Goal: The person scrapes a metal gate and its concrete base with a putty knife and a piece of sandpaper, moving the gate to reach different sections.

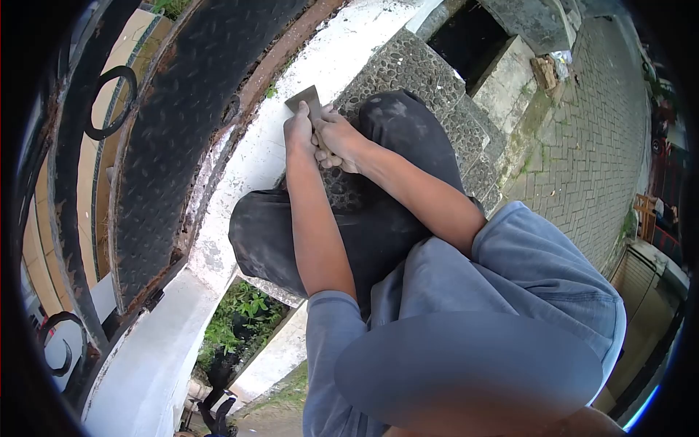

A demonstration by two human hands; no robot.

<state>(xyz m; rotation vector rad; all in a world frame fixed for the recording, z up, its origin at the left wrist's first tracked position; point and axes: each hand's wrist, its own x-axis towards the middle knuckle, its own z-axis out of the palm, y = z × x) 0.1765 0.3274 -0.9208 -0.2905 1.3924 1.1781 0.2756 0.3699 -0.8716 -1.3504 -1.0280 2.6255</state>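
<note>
A flat grey scraper blade lies over the white-painted ledge, its wide edge towards the upper left. My left hand is closed at the blade's near left side, with a finger against it. Around the scraper's lower part, my right hand is closed, its fingers curled and dusty. Both hands are close together above the pebbled paving, between my bent knees. The scraper's handle is mostly hidden by the fingers.
A rusty-edged black metal gate stands left of the ledge. At upper right are an open drain hole and a concrete block. Brick paving spreads to the right. Green plants grow in a gap below the ledge.
</note>
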